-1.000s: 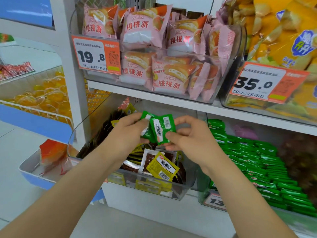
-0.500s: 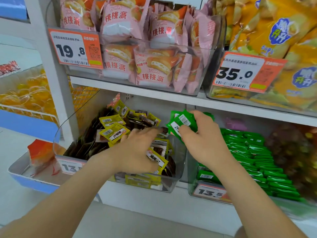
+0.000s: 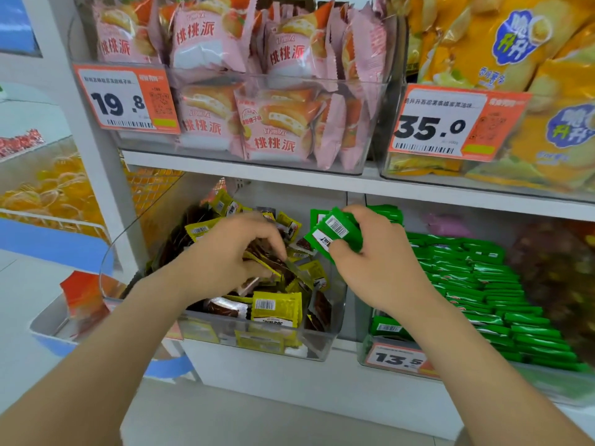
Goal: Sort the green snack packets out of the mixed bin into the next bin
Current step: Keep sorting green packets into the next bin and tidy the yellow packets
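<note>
Gripped in right hand: held green packets, a small stack, barcode side up, pinched between thumb below and curled fingers above.

Position of stack: at the fingertips, up and left of the palm, raised over the right rear corner of the mixed bin, close beside the next bin. Not yet inside the next bin.

Inside the next bin: stocked green packets in rows, right of and below the right hand. On its front wall: price tag marked 13.5.

Left hand: lowered into the mixed bin, fingers curled downward, tips among brown packets and yellow packets. Grip on any one packet: cannot tell. Clear gap between left hand and the held stack.
</note>
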Demonstrator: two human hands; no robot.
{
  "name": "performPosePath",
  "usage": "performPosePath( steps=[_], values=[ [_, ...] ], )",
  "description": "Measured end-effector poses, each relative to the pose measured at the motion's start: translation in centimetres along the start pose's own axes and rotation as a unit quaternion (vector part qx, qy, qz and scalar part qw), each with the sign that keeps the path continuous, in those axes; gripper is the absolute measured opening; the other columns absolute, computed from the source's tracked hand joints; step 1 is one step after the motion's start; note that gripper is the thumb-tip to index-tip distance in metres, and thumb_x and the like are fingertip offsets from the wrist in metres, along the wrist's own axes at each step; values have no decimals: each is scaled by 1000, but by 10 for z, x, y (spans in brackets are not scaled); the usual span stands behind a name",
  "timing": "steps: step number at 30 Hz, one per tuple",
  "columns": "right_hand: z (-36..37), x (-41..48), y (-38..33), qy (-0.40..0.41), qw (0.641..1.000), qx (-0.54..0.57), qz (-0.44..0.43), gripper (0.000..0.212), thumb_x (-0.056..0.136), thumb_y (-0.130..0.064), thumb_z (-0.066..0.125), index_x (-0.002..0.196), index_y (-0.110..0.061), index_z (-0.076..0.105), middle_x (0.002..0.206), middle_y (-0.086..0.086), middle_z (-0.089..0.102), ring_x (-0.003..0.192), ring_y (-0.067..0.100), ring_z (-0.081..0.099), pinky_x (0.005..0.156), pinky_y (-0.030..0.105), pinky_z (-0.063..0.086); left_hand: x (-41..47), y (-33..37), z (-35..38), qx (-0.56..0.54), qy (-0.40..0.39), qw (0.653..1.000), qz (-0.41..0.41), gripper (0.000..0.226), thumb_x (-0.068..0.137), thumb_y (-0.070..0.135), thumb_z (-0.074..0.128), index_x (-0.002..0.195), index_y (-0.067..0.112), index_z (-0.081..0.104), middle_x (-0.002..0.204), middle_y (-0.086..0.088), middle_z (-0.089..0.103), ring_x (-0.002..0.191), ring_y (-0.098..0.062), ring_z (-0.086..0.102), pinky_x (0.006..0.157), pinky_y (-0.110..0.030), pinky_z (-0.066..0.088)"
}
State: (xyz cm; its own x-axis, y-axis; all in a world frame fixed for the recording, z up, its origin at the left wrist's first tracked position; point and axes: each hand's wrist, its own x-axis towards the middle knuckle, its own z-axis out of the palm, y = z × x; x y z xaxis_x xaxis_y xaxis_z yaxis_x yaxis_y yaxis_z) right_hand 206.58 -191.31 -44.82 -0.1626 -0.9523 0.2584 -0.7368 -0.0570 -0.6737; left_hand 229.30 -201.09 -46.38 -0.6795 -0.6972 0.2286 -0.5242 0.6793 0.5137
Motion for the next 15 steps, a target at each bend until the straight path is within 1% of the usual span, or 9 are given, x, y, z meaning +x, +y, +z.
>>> performPosePath(
  steps=[1, 2, 5, 7, 9, 11, 12, 13, 15],
  values=[
    [0, 1, 0, -1, 1000, -1, -4, 37, 94, -22, 61, 131, -25, 59, 78, 0, 73, 55, 15, 63, 52, 29, 47, -1, -3, 1, 23, 38, 999, 20, 39, 73, 9, 93, 94, 36, 73, 104, 19, 57, 98, -3, 57, 83, -28, 51],
    [1, 1, 0, -2, 1000, 0, -6, 34, 94, -21, 62, 128, -25, 61, 76, -1, 73, 54, 15, 63, 50, 29, 47, -2, -8, 2, 43, 41, 998, 28, 44, 72, 4, 92, 93, 38, 72, 106, 19, 55, 100, -4, 56, 87, -29, 51],
    [1, 1, -2, -9, 1000, 5, -12, 30, 94, -18, 63, 123, -26, 63, 78, -6, 72, 54, 17, 63, 50, 33, 51, -10, -17, 4, 95, -97, 990, -29, 66, 74, -11, 72, 102, 49, 68, 117, 22, 52, 113, -4, 56, 96, -31, 50],
    [2, 1, -2, -11, 1000, -4, -17, 29, 94, -19, 62, 121, -29, 63, 79, -6, 73, 54, 17, 63, 54, 38, 52, -15, -20, 3, 102, -148, 982, -59, 74, 71, -9, 62, 112, 52, 65, 125, 24, 53, 122, -3, 52, 101, -34, 48],
    [3, 2, -1, -9, 1000, -5, -23, 29, 94, -19, 60, 120, -31, 62, 79, -6, 73, 54, 15, 62, 54, 36, 52, -18, -15, -1, 53, -134, 987, -76, 58, 74, 1, 64, 110, 46, 71, 125, 22, 59, 120, -1, 54, 101, -30, 48],
    [4, 3, -2, -14, 1000, 0, -26, 31, 95, -16, 59, 123, -29, 61, 77, -4, 72, 53, 15, 62, 49, 31, 50, -18, -12, -3, 29, -80, 994, -63, 26, 82, 14, 73, 95, 36, 78, 115, 16, 66, 113, -2, 59, 94, -23, 48],
    [5, 3, -3, -14, 1000, -1, -28, 32, 95, -15, 58, 124, -28, 60, 76, -3, 71, 53, 14, 62, 47, 30, 49, -17, -12, -3, 41, -57, 996, -52, 14, 84, 20, 77, 89, 33, 79, 110, 14, 69, 110, -3, 60, 91, -24, 48],
    [6, 3, -3, -14, 999, -5, -30, 32, 96, -15, 57, 126, -26, 58, 74, -1, 71, 54, 13, 62, 47, 31, 49, -16, -13, -3, 58, -48, 996, -47, 9, 85, 24, 80, 88, 32, 76, 106, 15, 69, 108, -5, 61, 91, -29, 49],
    [9, 3, -4, -11, 999, -11, -33, 36, 97, -16, 56, 132, -23, 53, 72, 1, 69, 54, 12, 62, 48, 35, 49, -16, -15, -1, 87, -60, 992, -66, 25, 84, 29, 84, 102, 36, 68, 106, 23, 64, 109, -8, 62, 94, -38, 50]
  ],
)
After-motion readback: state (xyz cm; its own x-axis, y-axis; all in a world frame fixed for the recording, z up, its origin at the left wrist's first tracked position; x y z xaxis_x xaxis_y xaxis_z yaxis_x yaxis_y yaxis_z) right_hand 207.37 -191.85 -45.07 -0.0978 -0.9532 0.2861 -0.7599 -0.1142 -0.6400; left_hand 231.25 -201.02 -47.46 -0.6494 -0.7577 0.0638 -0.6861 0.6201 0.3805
